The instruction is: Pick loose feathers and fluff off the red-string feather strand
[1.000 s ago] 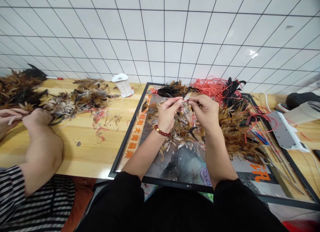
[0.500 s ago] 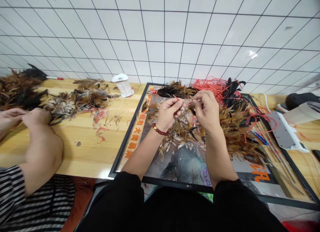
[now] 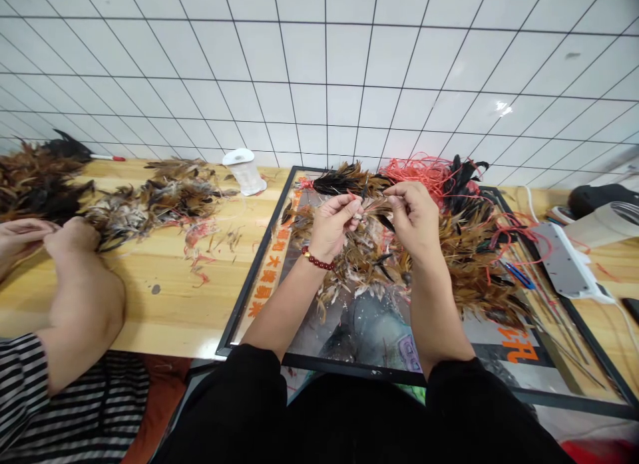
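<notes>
A small bunch of brown feathers spans the gap between my two hands, above the framed board. At its pale quill end, my left hand, wearing a dark red bead bracelet, pinches it with thumb and fingertips; a bit of red shows there. My right hand has thumb and fingers closed at the brown feather ends. Loose brown feathers with pale fluff lie beneath both hands. Just behind them is a dark feather bundle with a red-wrapped end. Tangled red strips are heaped behind my right hand.
The black-framed board lies on the wooden table. A white spool stands near the tiled wall. At right are a power strip, blue pen and thin sticks. To the left, a co-worker's hands work beside feather piles.
My right hand has shifted from the red-tinged end near my left fingertips to the brown feather ends. The bunch now shows fanned out between my hands. My left hand keeps its pinch.
</notes>
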Demonstrator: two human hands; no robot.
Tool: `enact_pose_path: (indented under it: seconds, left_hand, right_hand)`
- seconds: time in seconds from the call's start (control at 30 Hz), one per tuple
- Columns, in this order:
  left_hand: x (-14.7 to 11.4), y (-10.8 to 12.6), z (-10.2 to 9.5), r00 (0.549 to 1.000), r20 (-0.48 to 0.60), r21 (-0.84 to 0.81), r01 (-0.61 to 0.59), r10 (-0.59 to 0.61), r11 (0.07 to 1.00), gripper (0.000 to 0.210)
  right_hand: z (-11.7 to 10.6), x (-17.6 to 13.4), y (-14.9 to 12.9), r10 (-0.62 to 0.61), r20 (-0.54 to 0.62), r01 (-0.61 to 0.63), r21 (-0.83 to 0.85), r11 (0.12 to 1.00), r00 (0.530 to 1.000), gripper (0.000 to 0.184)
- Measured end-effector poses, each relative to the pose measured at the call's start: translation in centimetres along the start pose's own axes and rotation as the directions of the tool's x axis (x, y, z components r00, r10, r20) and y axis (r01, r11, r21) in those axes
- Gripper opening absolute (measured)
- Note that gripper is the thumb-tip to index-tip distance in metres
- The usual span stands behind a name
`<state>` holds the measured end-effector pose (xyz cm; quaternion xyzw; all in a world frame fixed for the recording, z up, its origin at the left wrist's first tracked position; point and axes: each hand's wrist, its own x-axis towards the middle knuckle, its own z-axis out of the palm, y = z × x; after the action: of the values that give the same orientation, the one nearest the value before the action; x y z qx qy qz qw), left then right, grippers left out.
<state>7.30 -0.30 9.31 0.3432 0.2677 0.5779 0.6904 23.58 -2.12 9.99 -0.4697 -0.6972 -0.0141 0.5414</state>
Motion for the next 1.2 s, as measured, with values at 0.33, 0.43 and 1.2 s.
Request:
enact_pose_path:
  seconds: [0.33, 0.43, 1.2]
  left_hand:
    - [0.1, -0.2, -0.2, 0.997, 0.044, 0.003, -0.056, 0.056, 0.998, 0.031]
    - [0.0, -0.2, -0.2, 0.998, 0.047, 0.017, -0.051, 0.05, 0.999, 0.034]
    - [0.2, 0.9, 0.0, 0.958, 0.011, 0.006, 0.286, -0.286, 0.958, 0.014]
  right_hand:
    - [0.0, -0.3, -1.1, -0.078, 0.221, 0.059, 0.093, 0.994, 0.972, 0.011]
    - [-0.3, -0.2, -1.1, -0.099, 0.231, 0.071, 0.125, 0.99, 0.968, 0.012]
    - [0.1, -0.1, -0.9, 0.047, 0.125, -0.061, 0.112, 0.992, 0.991, 0.014]
